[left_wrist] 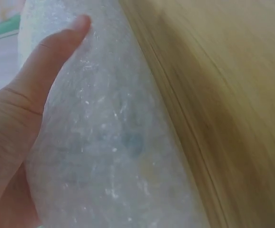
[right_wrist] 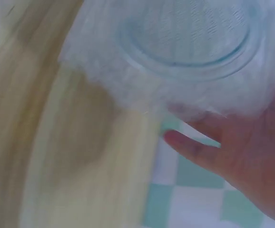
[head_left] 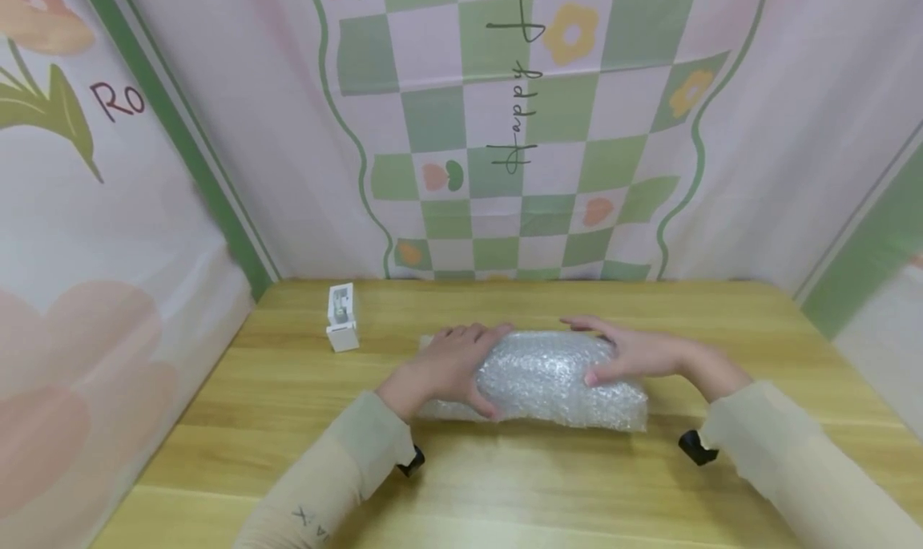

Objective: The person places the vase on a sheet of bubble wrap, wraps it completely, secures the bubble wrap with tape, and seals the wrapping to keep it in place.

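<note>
A roll of clear bubble wrap [head_left: 544, 377] lies lengthwise across the middle of the wooden table. In the right wrist view, a round, clear, glass-like end [right_wrist: 190, 38] with a ridged face shows inside the wrap's open end. My left hand [head_left: 450, 365] holds the left part of the roll, its fingers over the top and its thumb [left_wrist: 52, 52] along the near side. At the right end, my right hand [head_left: 642, 353] holds the roll between the thumb in front and the fingers behind. Some of its fingertips are hidden behind the wrap.
A small white box [head_left: 343, 333] with a cut-out front stands at the table's back left; its contents are too small to tell. Behind the wooden table [head_left: 577, 485] hangs a checked, flowered curtain [head_left: 497, 116]. A dark wrist camera [head_left: 698, 448] hangs below the right sleeve.
</note>
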`<state>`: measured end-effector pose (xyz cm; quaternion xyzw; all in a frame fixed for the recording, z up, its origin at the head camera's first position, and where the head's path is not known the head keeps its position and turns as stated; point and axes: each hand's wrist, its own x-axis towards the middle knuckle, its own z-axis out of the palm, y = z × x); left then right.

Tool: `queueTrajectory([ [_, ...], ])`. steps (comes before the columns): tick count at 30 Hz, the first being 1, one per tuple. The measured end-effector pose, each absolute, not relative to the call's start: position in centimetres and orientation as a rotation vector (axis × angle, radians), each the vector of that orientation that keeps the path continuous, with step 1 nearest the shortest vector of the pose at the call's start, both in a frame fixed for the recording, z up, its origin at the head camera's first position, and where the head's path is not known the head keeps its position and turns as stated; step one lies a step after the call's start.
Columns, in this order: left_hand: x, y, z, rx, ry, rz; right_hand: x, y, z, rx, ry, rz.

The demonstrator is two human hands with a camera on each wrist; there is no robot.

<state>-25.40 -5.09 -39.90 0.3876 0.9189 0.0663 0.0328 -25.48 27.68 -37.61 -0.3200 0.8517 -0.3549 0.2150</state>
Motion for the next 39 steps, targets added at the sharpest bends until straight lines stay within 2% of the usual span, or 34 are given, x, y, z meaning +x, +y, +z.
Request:
queueTrajectory([
  [6, -25.5, -4.8, -40.0, 1.143, 2.838, 0.216, -24.0, 26.6, -36.1, -1.137, 2.621, -0.826],
  [10, -25.5, -4.6, -40.0, 1.089, 2.827, 0.230, -22.9, 26.0, -35.8, -1.200, 2.666, -0.675],
  [23, -25.6, -4.4, -39.7, 1.037, 2.807, 0.225, -22.7, 25.5, -38.3, -1.175, 2.821, -0.609],
  [39, -25.6, -4.4, -39.1, 1.046, 2.731, 0.257, -22.5, 25.2, -38.1, -1.158, 2.880, -0.530],
])
